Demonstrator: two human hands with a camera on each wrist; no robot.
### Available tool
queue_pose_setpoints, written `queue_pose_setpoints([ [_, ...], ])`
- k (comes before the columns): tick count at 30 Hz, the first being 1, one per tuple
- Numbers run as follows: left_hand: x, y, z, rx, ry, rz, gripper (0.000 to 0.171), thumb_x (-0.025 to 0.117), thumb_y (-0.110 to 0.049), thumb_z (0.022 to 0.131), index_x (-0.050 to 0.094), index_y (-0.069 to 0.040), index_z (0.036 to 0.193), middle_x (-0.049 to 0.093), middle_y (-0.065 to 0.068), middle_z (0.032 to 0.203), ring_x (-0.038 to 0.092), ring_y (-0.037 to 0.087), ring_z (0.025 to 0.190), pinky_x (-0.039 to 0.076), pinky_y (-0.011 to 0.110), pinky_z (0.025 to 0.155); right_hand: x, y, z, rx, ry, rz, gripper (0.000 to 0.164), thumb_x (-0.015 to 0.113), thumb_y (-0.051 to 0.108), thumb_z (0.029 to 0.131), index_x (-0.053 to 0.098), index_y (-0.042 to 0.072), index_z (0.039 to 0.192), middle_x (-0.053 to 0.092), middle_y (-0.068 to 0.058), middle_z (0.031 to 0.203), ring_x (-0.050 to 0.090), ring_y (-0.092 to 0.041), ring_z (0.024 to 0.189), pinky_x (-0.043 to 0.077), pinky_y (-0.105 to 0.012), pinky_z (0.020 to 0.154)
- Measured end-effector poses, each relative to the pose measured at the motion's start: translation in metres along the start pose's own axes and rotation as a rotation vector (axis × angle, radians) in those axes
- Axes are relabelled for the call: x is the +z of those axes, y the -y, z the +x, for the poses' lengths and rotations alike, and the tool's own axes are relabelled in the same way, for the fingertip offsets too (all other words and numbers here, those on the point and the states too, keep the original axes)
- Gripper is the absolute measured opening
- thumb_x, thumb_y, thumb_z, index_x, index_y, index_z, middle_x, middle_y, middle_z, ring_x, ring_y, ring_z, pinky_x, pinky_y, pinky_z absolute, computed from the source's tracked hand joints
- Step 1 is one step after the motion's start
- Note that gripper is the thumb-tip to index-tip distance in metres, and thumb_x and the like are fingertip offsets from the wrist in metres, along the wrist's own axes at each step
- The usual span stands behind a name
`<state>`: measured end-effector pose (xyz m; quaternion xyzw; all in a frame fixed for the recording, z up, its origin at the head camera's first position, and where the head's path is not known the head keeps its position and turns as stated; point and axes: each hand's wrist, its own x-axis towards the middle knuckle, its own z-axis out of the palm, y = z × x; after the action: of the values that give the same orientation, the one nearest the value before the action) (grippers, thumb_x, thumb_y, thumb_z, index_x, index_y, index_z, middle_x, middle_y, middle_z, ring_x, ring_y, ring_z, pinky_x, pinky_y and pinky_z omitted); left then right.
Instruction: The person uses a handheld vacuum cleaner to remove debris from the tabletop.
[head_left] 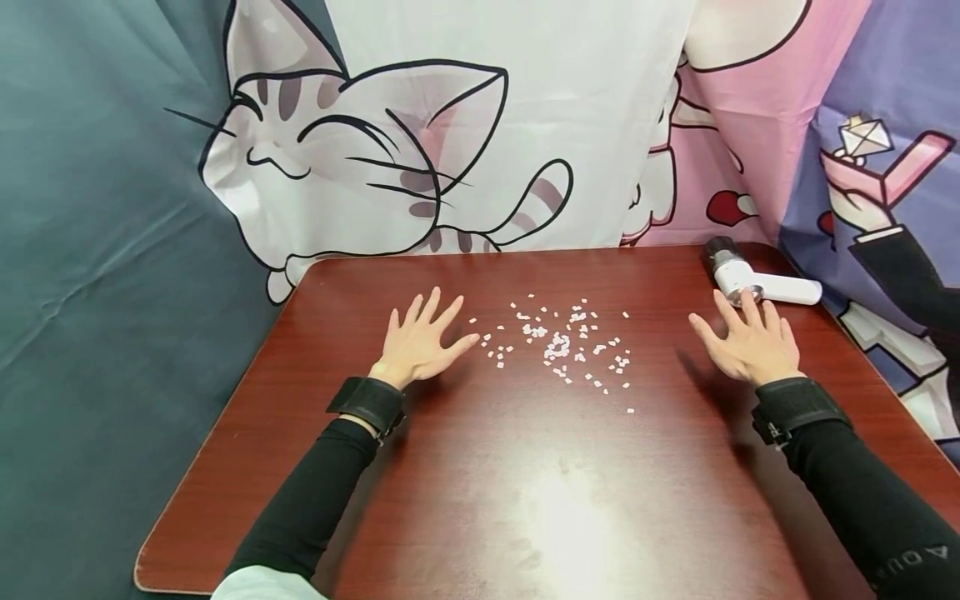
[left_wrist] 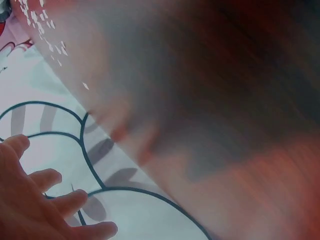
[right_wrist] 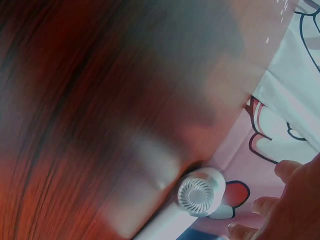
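Spreading over the middle of the brown table, many small white paper bits lie loose, thickest in one cluster with strays around it. A white device with a dark end lies near the table's far right corner; whether anything is inside it cannot be told. The left hand is held with fingers straight and fanned wide, holding nothing, just left of the nearest bits. The right hand is likewise spread wide and holds nothing; from the head its fingertips overlap the device, yet the right wrist view shows them apart from it. That view also reveals a round ribbed grille on the device, unclear from above. The left wrist view shows that hand's fingers against the printed cloth beyond the table edge.
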<state>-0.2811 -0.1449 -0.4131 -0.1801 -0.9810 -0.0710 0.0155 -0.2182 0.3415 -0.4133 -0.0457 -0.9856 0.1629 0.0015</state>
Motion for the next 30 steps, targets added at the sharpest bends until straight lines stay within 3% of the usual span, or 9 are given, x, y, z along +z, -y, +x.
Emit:
queue_pose_setpoints([
  [9,0.011,-0.023,0.013,0.053,0.006,-0.002,0.080,0.027,-0.079,0.084,0.018,-0.039,0.152,0.011,0.004,0.159,0.012,0.032,0.143,0.007,0.062,0.108,-0.009,-0.020,0.004,0.035,0.012,-0.016,0.087,0.018,0.071,0.092,0.014,0.009,0.153,-0.003,-0.030,0.152,-0.003,-0.056,0.134,0.000,-0.068,0.102],
  [18,0.012,-0.044,0.027,0.104,0.002,0.008,0.081,0.028,-0.080,0.084,0.019,-0.038,0.152,0.013,0.006,0.158,0.013,0.033,0.142,0.008,0.063,0.107,-0.013,-0.041,0.008,0.053,-0.003,-0.024,0.088,0.018,0.071,0.092,0.014,0.007,0.152,-0.001,-0.032,0.152,0.000,-0.056,0.133,0.004,-0.067,0.102],
  [30,0.017,-0.058,0.038,0.138,0.019,0.000,0.079,0.032,-0.077,0.086,0.021,-0.036,0.152,0.014,0.006,0.158,0.013,0.034,0.142,0.008,0.063,0.107,-0.017,-0.068,0.018,0.073,-0.044,-0.057,0.086,0.019,0.070,0.092,0.020,0.006,0.151,0.005,-0.034,0.150,0.005,-0.057,0.130,0.010,-0.067,0.099],
])
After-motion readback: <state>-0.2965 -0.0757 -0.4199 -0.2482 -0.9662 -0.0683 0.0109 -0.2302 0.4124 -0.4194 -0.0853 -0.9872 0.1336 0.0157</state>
